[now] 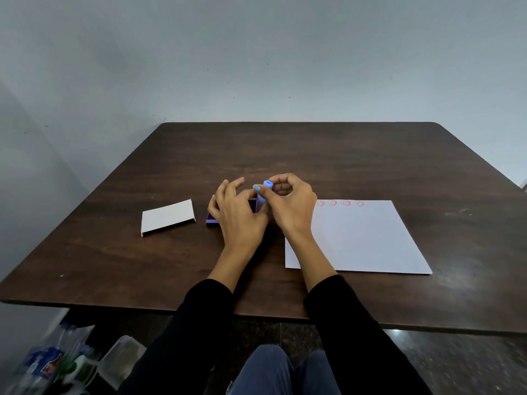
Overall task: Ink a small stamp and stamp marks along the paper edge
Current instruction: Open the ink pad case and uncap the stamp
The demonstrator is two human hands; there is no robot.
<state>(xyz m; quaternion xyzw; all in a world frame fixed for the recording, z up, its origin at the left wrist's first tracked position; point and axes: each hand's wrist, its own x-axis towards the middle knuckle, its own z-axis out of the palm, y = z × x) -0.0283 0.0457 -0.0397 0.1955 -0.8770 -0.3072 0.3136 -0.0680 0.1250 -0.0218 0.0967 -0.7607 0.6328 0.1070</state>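
Note:
A small blue cylindrical stamp (263,195) stands upright over the purple ink pad (212,220), pinched near its top by my right hand (291,206). My left hand (236,215) lies over the ink pad with its fingers spread, and its thumb touches the stamp's lower part. Most of the pad is hidden under that hand. To the right lies a white sheet of paper (362,240) with several red smiley marks (339,203) in a row along its far edge.
A white cardboard lid (166,216) lies on the dark wooden table (285,149) left of the pad. Plastic bottles and a clear container (57,363) sit on the floor at the lower left. A grey wall stands behind the table.

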